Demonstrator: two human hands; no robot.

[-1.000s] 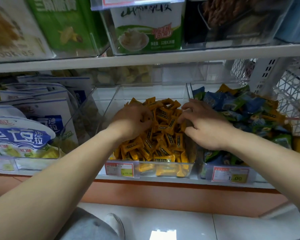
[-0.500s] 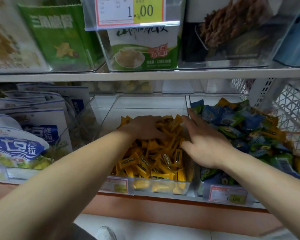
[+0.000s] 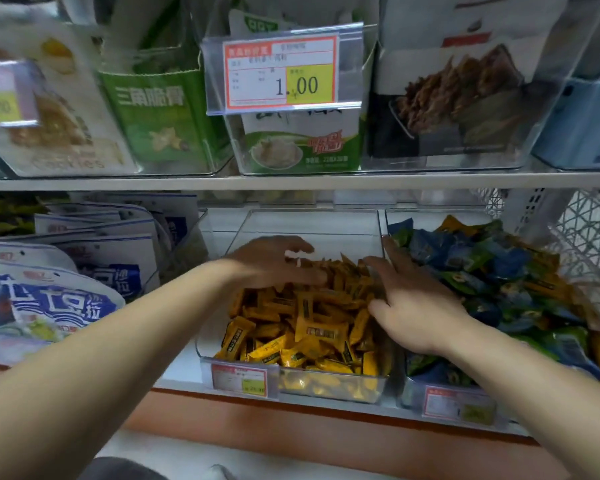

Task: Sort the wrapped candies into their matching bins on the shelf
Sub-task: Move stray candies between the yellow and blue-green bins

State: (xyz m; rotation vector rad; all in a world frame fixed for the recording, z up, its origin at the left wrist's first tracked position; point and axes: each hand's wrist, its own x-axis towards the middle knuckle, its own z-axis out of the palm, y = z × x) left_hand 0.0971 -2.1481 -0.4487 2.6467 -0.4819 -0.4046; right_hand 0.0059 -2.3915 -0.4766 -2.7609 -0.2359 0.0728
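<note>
A clear plastic bin (image 3: 329, 382) on the lower shelf holds a heap of yellow wrapped candies (image 3: 305, 323). My left hand (image 3: 274, 261) lies palm down over the back of that heap, fingers spread. My right hand (image 3: 409, 306) rests on the heap's right side against the bin's wall, fingers apart and pointing to the back. Neither hand visibly grips a candy. Right of it, a second clear bin (image 3: 444, 400) is piled with blue, green and yellow wrapped candies (image 3: 492, 271).
Blue and white snack bags (image 3: 66, 289) fill the shelf to the left. A white wire basket (image 3: 589, 230) stands at the far right. The upper shelf (image 3: 291, 183) carries clear bins of boxed snacks and a price tag (image 3: 281, 71) reading 1.00.
Both hands have pushed further back over the yellow heap, and their fingers have spread. The camera has tilted up, so more of the upper shelf shows.
</note>
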